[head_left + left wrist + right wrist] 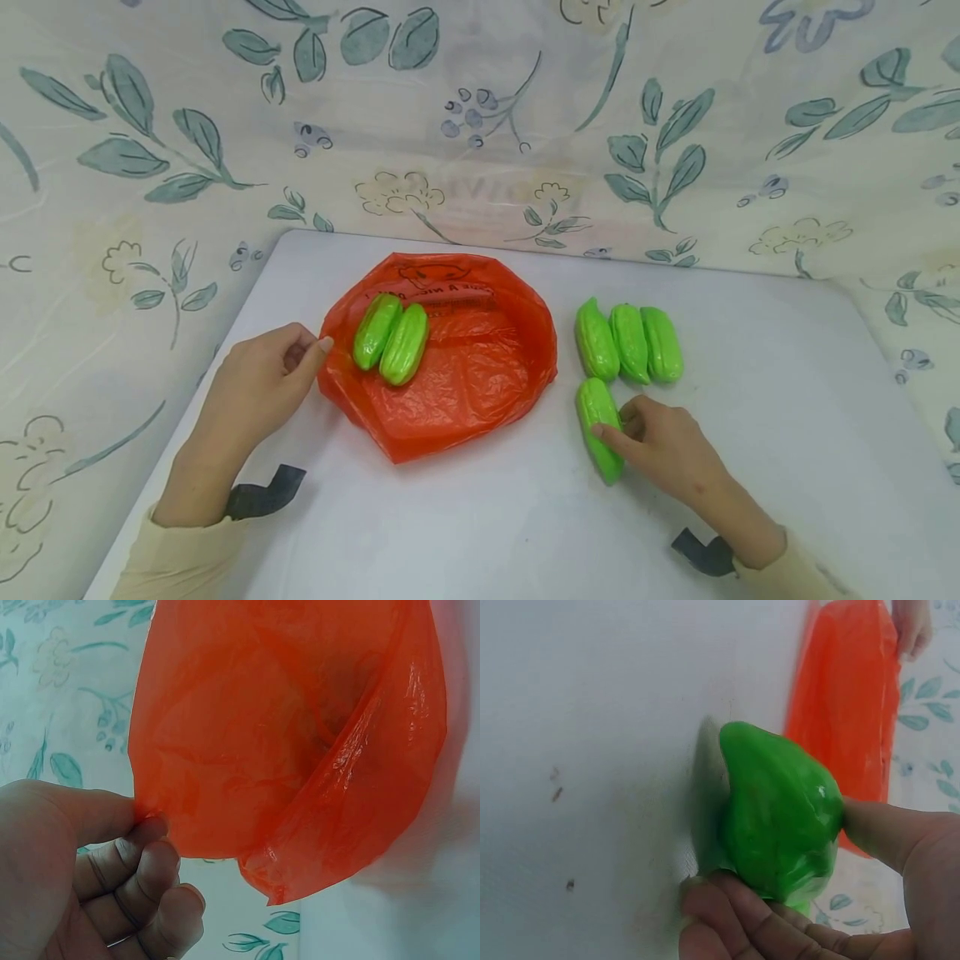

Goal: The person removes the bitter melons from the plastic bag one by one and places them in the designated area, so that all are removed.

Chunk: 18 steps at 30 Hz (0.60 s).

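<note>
A red plastic bag (457, 392) lies spread with its mouth wide on the table. My left hand (258, 387) pinches its left rim between thumb and forefinger; the left wrist view shows the pinched edge of the bag (225, 750) close up. Inside the bag, two shiny green toy cucumbers (405, 343) lie side by side. Right of the bag, my right hand (667, 442) grips another toy cucumber (596, 417) with its thumb on one side and fingers on the other. In the right wrist view that cucumber (780, 810) is just above or on the table; I cannot tell which.
Three more green toy cucumbers (630, 342) stand in a row right of the bag, just beyond the held one. The white table (480, 533) ends at a back edge against a leaf-patterned cloth (480, 125), which also hangs on the left.
</note>
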Tool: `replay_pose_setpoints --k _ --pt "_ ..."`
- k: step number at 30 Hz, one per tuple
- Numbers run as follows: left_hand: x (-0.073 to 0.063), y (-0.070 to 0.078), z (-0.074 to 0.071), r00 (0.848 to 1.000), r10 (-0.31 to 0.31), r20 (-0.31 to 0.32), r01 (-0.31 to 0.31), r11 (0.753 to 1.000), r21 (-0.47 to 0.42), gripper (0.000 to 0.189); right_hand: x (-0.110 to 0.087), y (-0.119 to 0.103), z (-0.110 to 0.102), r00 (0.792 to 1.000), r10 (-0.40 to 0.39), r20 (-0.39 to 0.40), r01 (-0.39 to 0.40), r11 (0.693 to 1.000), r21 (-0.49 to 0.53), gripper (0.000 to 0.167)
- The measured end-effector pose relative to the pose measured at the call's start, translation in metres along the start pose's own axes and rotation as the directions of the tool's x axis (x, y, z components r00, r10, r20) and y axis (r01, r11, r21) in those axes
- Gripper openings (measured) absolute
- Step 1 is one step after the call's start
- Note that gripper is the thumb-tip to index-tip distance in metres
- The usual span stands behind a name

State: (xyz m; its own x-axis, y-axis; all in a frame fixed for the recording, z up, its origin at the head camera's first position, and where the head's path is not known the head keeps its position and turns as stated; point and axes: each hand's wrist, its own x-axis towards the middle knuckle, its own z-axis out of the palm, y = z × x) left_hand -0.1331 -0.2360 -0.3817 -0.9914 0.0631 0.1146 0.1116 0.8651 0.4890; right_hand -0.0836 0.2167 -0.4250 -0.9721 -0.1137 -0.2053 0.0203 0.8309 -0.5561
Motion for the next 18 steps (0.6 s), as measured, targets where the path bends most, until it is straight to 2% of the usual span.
replay_pose_setpoints --k 18 --pt "-0.0008 -0.0024 0.0006 1.0 0.001 -0.004 -0.001 1.0 -0.002 0.022 0.0027 -0.0006 0.0016 1.0 0.024 0.003 -0.024 0.999 -0.035 0.051"
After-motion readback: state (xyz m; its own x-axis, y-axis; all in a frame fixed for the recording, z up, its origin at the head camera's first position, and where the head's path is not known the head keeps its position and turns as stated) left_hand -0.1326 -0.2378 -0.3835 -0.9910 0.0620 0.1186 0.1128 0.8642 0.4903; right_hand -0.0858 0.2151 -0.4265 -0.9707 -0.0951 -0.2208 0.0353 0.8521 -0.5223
